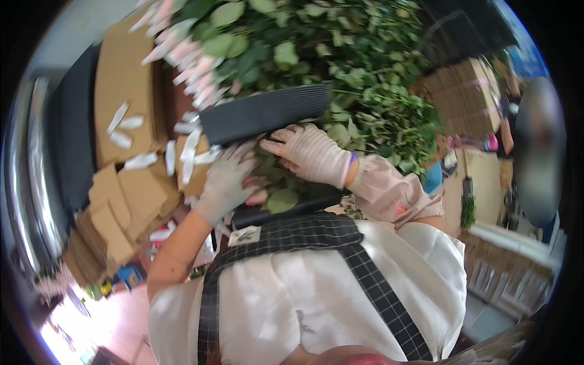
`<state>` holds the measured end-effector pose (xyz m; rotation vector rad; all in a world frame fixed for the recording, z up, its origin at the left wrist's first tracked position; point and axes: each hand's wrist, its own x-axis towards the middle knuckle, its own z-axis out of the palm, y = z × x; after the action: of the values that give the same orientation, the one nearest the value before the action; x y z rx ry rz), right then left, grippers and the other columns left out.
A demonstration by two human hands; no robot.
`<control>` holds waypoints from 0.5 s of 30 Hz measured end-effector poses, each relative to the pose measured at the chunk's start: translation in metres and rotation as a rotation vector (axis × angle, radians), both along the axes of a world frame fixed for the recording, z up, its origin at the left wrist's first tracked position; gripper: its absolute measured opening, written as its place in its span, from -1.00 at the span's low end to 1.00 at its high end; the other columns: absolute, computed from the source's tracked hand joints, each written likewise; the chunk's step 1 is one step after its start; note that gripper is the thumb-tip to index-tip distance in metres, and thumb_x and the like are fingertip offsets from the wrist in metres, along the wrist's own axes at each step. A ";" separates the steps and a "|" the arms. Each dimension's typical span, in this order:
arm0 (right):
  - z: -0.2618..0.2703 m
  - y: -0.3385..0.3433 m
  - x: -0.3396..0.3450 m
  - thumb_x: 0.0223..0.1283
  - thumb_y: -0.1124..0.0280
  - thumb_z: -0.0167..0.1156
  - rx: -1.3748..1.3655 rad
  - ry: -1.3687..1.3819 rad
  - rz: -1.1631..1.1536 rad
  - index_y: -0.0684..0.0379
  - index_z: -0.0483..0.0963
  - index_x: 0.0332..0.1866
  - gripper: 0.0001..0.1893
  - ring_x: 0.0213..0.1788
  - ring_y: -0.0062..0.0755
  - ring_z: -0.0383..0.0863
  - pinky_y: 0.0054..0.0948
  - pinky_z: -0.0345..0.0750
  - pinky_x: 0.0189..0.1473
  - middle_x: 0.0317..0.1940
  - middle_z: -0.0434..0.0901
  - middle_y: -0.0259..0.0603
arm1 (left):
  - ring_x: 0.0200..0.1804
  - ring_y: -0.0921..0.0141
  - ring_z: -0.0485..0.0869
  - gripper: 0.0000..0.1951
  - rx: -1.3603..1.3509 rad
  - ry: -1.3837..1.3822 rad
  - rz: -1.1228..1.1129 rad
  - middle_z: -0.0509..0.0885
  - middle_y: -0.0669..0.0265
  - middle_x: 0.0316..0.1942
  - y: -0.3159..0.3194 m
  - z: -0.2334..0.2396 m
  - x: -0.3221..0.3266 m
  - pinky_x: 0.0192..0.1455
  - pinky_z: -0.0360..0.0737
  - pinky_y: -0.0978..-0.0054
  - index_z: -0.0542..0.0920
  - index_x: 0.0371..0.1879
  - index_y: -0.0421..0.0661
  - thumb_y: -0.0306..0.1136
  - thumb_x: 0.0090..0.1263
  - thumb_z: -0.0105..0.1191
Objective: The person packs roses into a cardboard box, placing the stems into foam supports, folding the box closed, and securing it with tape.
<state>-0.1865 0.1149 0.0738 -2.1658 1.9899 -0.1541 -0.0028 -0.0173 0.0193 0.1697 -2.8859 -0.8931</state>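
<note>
Both my hands wear knitted gloves and lie on rose stems and leaves [282, 200] close to my apron. My left hand [230, 180], in a pale glove, rests beside pink blooms [257, 197] at the bunch's left side. My right hand [308, 153], in a striped glove, reaches over the leaves, fingers toward the left. Just beyond the fingers stands a black corrugated sheet [264, 114], its lower edge near both hands. More black material [292, 207] lies under the bunch at the apron. Whether the fingers grip anything is hidden.
A large heap of leafy rose stems [365, 68] fills the far side, with sleeved pink blooms [196, 68] at its left. White sleeves [141, 160] lie on cardboard [125, 86] to the left. Bundled cardboard [463, 98] stands right. A person [538, 150] is at the far right.
</note>
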 end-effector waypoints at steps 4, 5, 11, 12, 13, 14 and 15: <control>0.026 0.050 -0.044 0.13 0.27 0.12 -0.122 -0.110 -0.589 0.10 0.57 -0.19 -0.79 -0.16 -0.08 0.55 -0.17 0.48 -0.10 -0.26 0.57 -0.13 | 0.17 0.04 0.39 -0.55 -0.070 0.040 0.018 0.43 0.11 0.19 0.003 -0.003 0.004 0.22 0.33 0.10 0.57 -0.09 -0.04 -0.15 0.01 0.26; -0.002 0.073 -0.060 0.20 0.23 0.08 -0.068 -0.044 -0.670 0.11 0.57 -0.16 -0.76 -0.16 -0.08 0.55 -0.18 0.48 -0.07 -0.27 0.57 -0.10 | 0.17 0.04 0.39 -0.55 -0.078 0.048 -0.013 0.43 0.11 0.19 0.003 0.000 0.002 0.22 0.33 0.10 0.57 -0.09 -0.04 -0.15 0.01 0.26; -0.008 0.097 -0.118 0.23 0.19 0.12 0.040 -0.400 -0.802 0.10 0.55 -0.01 -0.69 -0.11 -0.18 0.59 -0.27 0.53 -0.04 -0.18 0.60 -0.09 | 0.15 0.05 0.38 -0.50 -0.099 -0.029 -0.053 0.46 0.11 0.14 -0.001 0.003 0.000 0.22 0.29 0.08 0.56 -0.04 0.02 -0.09 0.00 0.28; 0.016 0.072 -0.122 0.19 0.40 0.18 -0.237 -0.350 -0.841 0.18 0.57 -0.12 -0.81 -0.14 -0.20 0.63 -0.36 0.56 -0.06 -0.20 0.62 -0.11 | 0.12 0.04 0.39 -0.50 -0.094 -0.026 -0.044 0.46 0.10 0.13 -0.001 0.001 0.003 0.20 0.30 0.08 0.55 -0.03 0.02 -0.09 0.01 0.28; 0.015 0.058 -0.145 0.18 0.42 0.15 -0.263 -0.138 -0.762 0.18 0.57 -0.09 -0.79 -0.13 -0.15 0.61 -0.35 0.55 -0.05 -0.20 0.61 -0.12 | 0.12 0.04 0.39 -0.50 -0.096 -0.032 -0.052 0.46 0.10 0.13 0.000 0.002 0.006 0.20 0.30 0.08 0.55 -0.03 0.02 -0.09 0.01 0.28; 0.004 0.048 -0.166 0.14 0.43 0.15 -0.256 -0.160 -0.713 0.18 0.56 -0.08 -0.76 -0.10 -0.11 0.58 -0.30 0.51 -0.01 -0.18 0.60 -0.12 | 0.11 0.04 0.39 -0.49 -0.083 -0.043 -0.057 0.45 0.09 0.13 -0.001 0.002 0.004 0.19 0.31 0.08 0.55 -0.03 0.02 -0.09 0.00 0.28; -0.016 0.037 -0.189 0.12 0.47 0.07 -0.143 0.050 -0.563 0.08 0.57 -0.05 -0.72 -0.08 -0.11 0.57 -0.26 0.51 -0.05 -0.15 0.58 -0.11 | 0.10 0.04 0.40 -0.49 -0.079 -0.048 -0.061 0.44 0.09 0.14 -0.003 0.003 0.001 0.18 0.31 0.09 0.55 -0.03 0.02 -0.09 0.00 0.28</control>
<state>-0.3757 0.1516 0.0576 -1.6299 2.6379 -0.3321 -0.0017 -0.0199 0.0220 0.0982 -2.9794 -0.7932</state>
